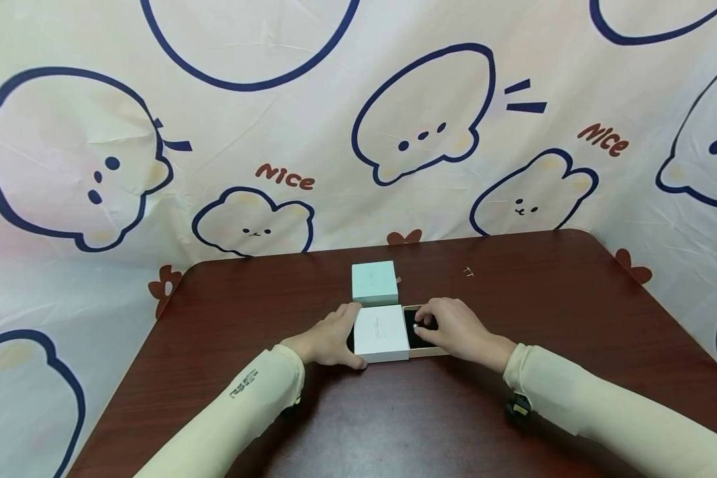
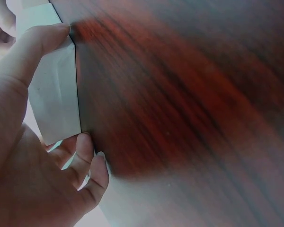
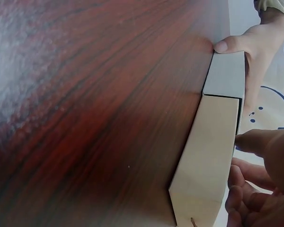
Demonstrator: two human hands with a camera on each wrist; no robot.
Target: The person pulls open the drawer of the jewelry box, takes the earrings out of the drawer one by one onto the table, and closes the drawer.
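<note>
"Left hand (image 1: 328,340)?"
"Gripping the white sleeve (image 1: 381,335)."
"Right hand (image 1: 457,330)?"
"Curled over the drawer (image 3: 206,151), right of the sleeve; pinched contents, if any, hidden."
"Risk?"
"Sleeve could skid, should left grip slacken."

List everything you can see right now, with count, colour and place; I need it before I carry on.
table: one, dark red-brown, under the boxes
white box: one, white, on the table between the hands
drawer: one, tan with dark lining, partly out of the white box's right end
mint box: one, pale green, behind the white box
small pieces: apparently two, gold-coloured, far right on the table
backdrop: one, pale with navy cartoons, behind the table
sleeves: two, cream, on the forearms
wrist devices: two, dark, below the cuffs
left hand: one, gripping the white box
right hand: one, at the drawer; grasp unclear
</note>
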